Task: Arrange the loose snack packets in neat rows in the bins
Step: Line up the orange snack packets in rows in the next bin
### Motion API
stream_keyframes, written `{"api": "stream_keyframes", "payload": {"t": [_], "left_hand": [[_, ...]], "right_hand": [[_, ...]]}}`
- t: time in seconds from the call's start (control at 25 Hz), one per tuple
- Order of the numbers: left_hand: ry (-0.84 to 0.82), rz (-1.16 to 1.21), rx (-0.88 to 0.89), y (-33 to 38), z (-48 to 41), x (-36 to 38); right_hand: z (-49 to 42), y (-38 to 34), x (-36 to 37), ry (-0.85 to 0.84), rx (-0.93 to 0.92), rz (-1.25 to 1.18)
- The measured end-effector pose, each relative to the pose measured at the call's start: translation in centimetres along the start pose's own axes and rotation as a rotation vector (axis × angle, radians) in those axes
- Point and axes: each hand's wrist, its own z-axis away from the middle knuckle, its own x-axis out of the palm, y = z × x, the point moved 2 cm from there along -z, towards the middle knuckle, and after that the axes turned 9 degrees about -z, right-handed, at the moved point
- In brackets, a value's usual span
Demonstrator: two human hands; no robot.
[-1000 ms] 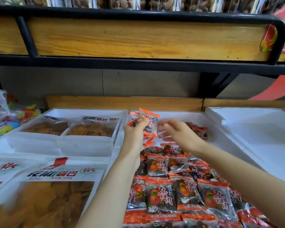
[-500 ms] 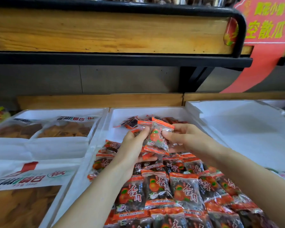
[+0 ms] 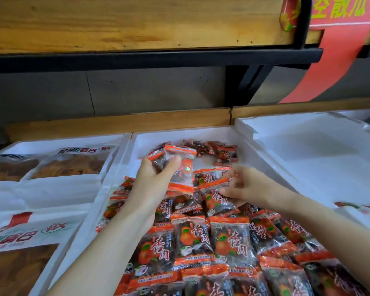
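Most packets (image 3: 212,242) lay in rows in the bin (image 3: 201,135); rear heap (image 3: 218,148) loose. Left grip (image 3: 154,182) clutched a bundle (image 3: 181,167); right grip (image 3: 250,186) pinched one packet (image 3: 213,180).

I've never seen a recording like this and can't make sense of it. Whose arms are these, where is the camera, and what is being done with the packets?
No machine here: a person wears a camera on the head, so this single view looks down along their own arms. The left hand grips a bunch of packets; the right hand pinches a single packet. Below lies a white bin with neat rows of orange snack packets near the person and a loose heap at the back.
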Motion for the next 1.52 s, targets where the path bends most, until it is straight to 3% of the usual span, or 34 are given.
{"api": "stream_keyframes", "payload": {"t": [0.16,0.24,0.32,0.4,0.48,0.64,0.84,0.92,1.08,1.24,1.4,1.44,1.52], "left_hand": [[-0.053,-0.032,0.034,-0.2,0.3,0.6],[-0.069,-0.029,0.032,-0.1,0.5,0.9],[-0.051,-0.041,0.029,0.1,0.7,1.0],[-0.005,-0.130,0.035,0.3,0.8,1.0],[0.026,-0.237,0.052,0.4,1.1,1.0],[-0.034,-0.261,0.093,0.3,1.5,1.5],[-0.087,-0.197,0.061,0.1,1.5,1.9],[-0.067,-0.186,0.093,0.2,1.6,1.9],[-0.007,-0.220,0.210,0.4,1.6,1.7],[-0.014,-0.352,0.324,0.6,2.3,2.4],[0.018,-0.306,0.306,0.8,2.3,2.4],[0.030,-0.311,0.289,0.7,2.2,2.3],[0.042,-0.328,0.258,0.6,2.2,2.3]], "right_hand": [[0.4,0.6,0.2,0.118,-0.141,0.380],[1.0,0.1,0.3,0.191,-0.254,0.433],[1.8,-1.3,0.5,0.200,-0.317,0.178],[2.5,-2.8,1.3,0.100,-0.267,-0.212],[2.8,-3.3,1.9,0.017,-0.213,-0.437],[3.1,-3.3,1.7,-0.063,-0.157,-0.508],[2.4,-3.1,0.3,0.074,-0.245,-0.774],[2.6,-3.1,0.2,0.022,-0.215,-0.662],[3.3,-2.6,0.2,-0.125,-0.244,0.013],[3.3,-2.5,0.6,-0.162,-0.319,0.068],[2.8,-2.8,-2.9,0.079,-0.192,-0.165],[2.4,-2.4,-4.0,0.181,-0.146,-0.167],[1.9,-1.2,-5.3,0.330,-0.044,0.051]]}}
